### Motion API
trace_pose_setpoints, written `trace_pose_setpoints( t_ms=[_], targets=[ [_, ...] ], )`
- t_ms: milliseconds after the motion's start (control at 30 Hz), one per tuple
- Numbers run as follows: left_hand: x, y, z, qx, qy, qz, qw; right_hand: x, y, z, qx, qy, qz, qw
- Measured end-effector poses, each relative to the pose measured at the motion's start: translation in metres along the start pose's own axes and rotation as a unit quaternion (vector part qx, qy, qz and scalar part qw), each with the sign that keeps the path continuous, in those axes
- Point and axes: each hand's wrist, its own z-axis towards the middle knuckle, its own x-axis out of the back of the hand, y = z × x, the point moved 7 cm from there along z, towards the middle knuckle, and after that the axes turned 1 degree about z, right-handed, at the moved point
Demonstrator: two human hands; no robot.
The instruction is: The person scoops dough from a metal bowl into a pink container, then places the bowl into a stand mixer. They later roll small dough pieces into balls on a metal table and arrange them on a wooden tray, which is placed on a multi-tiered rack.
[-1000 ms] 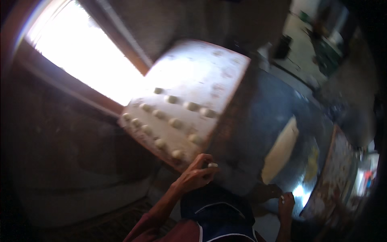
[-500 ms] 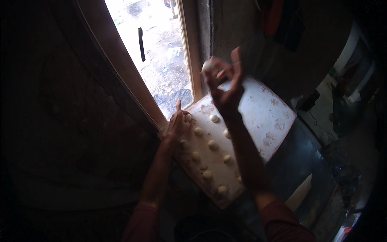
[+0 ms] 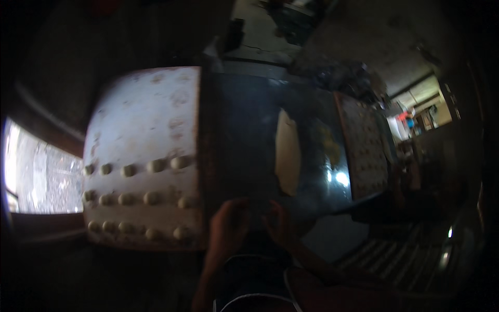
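Both my hands are near the front edge of a dark, shiny table (image 3: pixel 239 125). My left hand (image 3: pixel 229 224) is by the right side of a worn white tray, and my right hand (image 3: pixel 278 222) is a short way to its right. Dimness and motion blur hide what the fingers do, and no held thing shows. Beyond my right hand lies a long, pale strip of dough (image 3: pixel 287 153), apart from it. On the white tray (image 3: pixel 145 119), several round dough balls (image 3: pixel 126 198) sit in three rows across the near half.
Right of the dough strip is a yellowish patch (image 3: pixel 329 145) on the tabletop. A second, reddish-brown tray (image 3: pixel 362 145) lies at the table's right end. At lower right, a dark tray (image 3: pixel 400 262) holds rows of small pieces. A bright opening (image 3: pixel 41 171) is at far left.
My view has swung right, so the white tray now sits at left. My hands have left the tray and come down to the table's front edge. A third row of balls shows.
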Motion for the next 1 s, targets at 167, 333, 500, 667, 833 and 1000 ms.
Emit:
trace_pose_setpoints(
  t_ms=[167, 333, 500, 667, 833, 1000],
  targets=[
    [-0.187, -0.064, 0.043, -0.152, -0.013, 0.224, 0.962, 0.08, 0.101, -0.093, -0.212, 0.151, 0.102, 0.96],
    [-0.23, -0.094, 0.043, -0.226, 0.007, 0.194, 0.955, 0.041, 0.159, -0.078, -0.368, 0.037, 0.397, 0.84],
    [-0.235, -0.034, -0.027, -0.082, -0.135, 0.226, 0.961, -0.001, 0.166, -0.006, -0.344, -0.125, 0.599, 0.712],
    [-0.226, -0.127, -0.019, 0.314, -0.024, -0.091, 0.945, 0.014, 0.166, -0.003, -0.164, -0.099, 0.286, 0.939],
    [-0.311, -0.152, 0.024, 0.451, -0.137, -0.429, 0.77, 0.069, 0.139, -0.031, -0.082, -0.168, 0.085, 0.979],
    [-0.299, -0.151, 0.003, 0.44, -0.04, -0.419, 0.794, 0.135, 0.094, -0.041, 0.105, -0.323, 0.447, 0.828]
  ],
)
